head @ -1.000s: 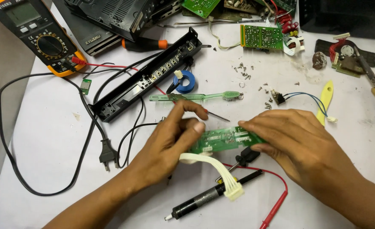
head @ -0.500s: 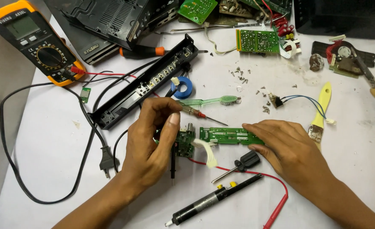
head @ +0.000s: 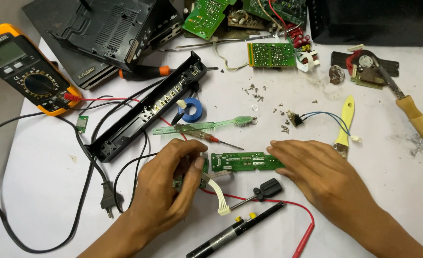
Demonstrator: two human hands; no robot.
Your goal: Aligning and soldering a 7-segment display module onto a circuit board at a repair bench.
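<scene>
Two bare hands work over a white table (head: 39, 191), with a yellow multimeter (head: 25, 71) far left. Left hand (head: 166, 188) has its fingers closed around a small green board (head: 188, 180) with a white ribbon connector (head: 219, 197). Just right lies a long green circuit board (head: 242, 161), whose right end the right hand (head: 319, 174) presses down with flat, spread fingers.

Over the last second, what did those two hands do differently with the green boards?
The left hand came off the long green board, moved left and picked up a small board with a white ribbon cable, holding it on edge. The right hand kept pressing the long board's right end. The multimeter, toothbrush and black casing stayed put.
</scene>
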